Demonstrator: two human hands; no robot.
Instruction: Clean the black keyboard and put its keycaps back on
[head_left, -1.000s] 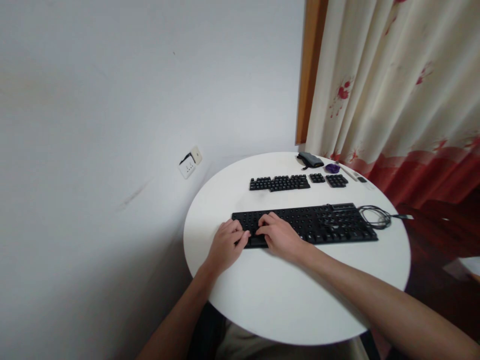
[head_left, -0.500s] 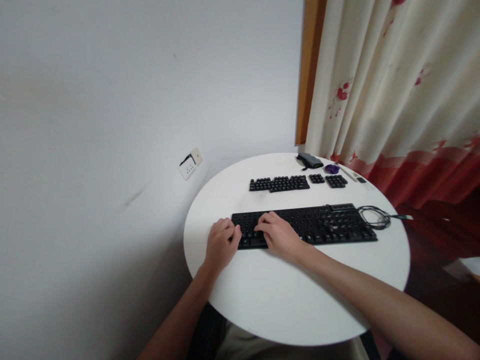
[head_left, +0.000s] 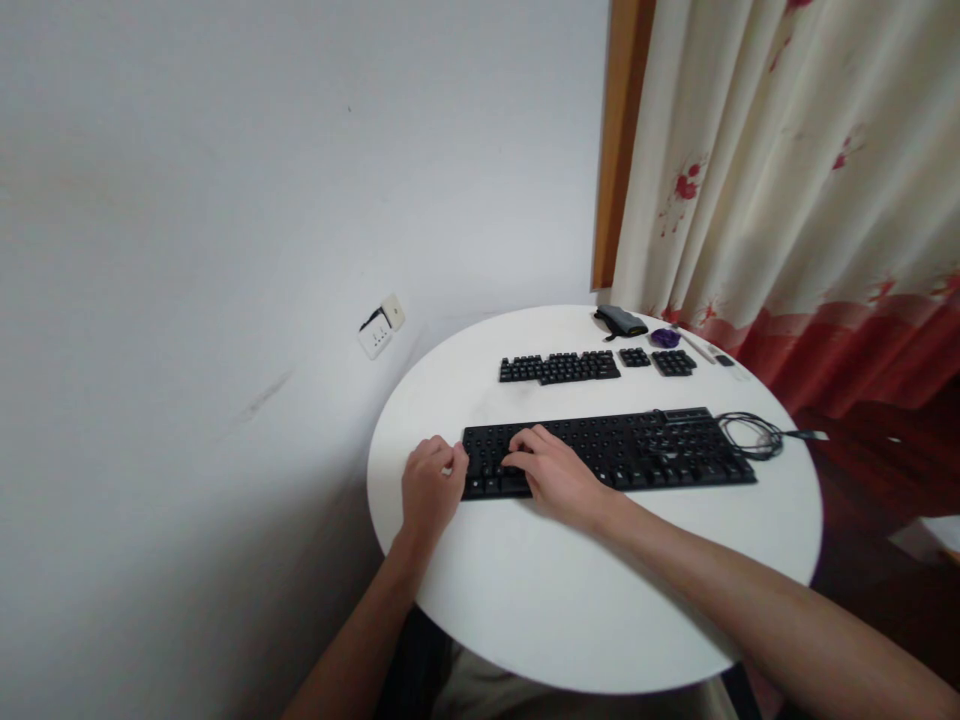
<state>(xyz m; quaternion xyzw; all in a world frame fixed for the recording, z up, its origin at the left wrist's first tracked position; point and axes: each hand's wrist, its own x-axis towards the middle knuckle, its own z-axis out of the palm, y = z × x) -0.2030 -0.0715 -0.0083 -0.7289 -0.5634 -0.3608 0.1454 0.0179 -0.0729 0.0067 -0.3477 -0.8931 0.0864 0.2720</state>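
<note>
A black keyboard [head_left: 600, 440] lies on the white round table [head_left: 570, 590], with many bare switch positions where keycaps are off. My left hand [head_left: 433, 484] is curled closed at the keyboard's left end, thumb and fingers together; whatever may be between them is hidden. My right hand [head_left: 551, 468] reaches over the left part of the keyboard, fingers bent down and the thumb apart from them. Nothing shows in that gap, though a small black piece could blend in. Behind the keyboard, black keycaps [head_left: 562, 367] sit in rows, with a smaller keycap group [head_left: 673, 363] to their right.
A coiled cable [head_left: 757, 438] lies at the keyboard's right end. Near the back edge are a grey and black object [head_left: 621, 321], a purple item [head_left: 664, 338] and a thin pale tool [head_left: 697, 345]. A wall with a socket [head_left: 375, 337] borders the left; a curtain [head_left: 795, 200] hangs right.
My left hand has shifted slightly left, uncovering more of the keyboard's left end. My right thumb has moved a little left; the keyboard stays in place.
</note>
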